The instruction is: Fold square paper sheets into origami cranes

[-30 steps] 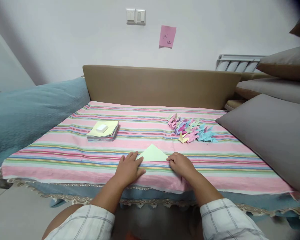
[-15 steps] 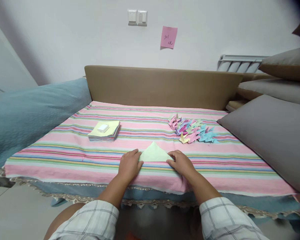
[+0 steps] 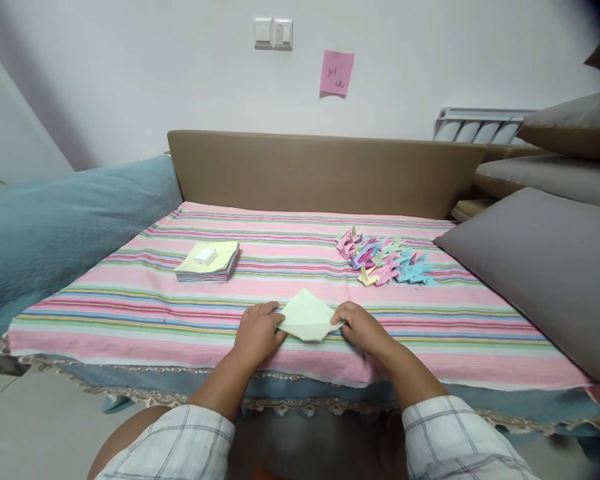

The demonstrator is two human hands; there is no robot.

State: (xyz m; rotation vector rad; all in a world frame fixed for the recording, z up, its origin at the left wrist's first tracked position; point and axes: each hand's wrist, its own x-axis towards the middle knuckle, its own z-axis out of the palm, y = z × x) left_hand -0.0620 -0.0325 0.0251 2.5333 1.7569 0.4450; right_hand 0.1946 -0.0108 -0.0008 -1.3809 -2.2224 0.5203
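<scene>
A pale green paper sheet point(image 3: 306, 317) is lying at the near middle of the bed, thin and matt, its creased peak pointing to twelve o'clock and a blunt flap sticking out toward six. The left hand point(image 3: 257, 328) is pinching its nine o'clock corner between thumb and fingers; the right hand point(image 3: 359, 325) is pinching the three o'clock corner, fingers curling inward — both hiding the tips. Underneath, a striped cloth point(image 3: 145, 313) is spreading in soft wrinkles, its near edge overhanging blue fabric with scalloped trim point(image 3: 307, 407). At twelve o'clock from the sheet, a smooth brown backrest point(image 3: 325, 173) is standing before a white wall point(image 3: 130, 80), which is bearing switches point(image 3: 273, 33) and a handwritten pink note point(image 3: 337, 73). At ten, a paper stack point(image 3: 225, 257) is carrying a small white box point(image 3: 205, 256); beyond it, a textured blue armrest point(image 3: 90, 213) is bulging. At two, sharp-pointed paper figures point(image 3: 380, 260) are crowding together — and at three, a grey cushion point(image 3: 540, 267) is slanting over the cloth.
</scene>
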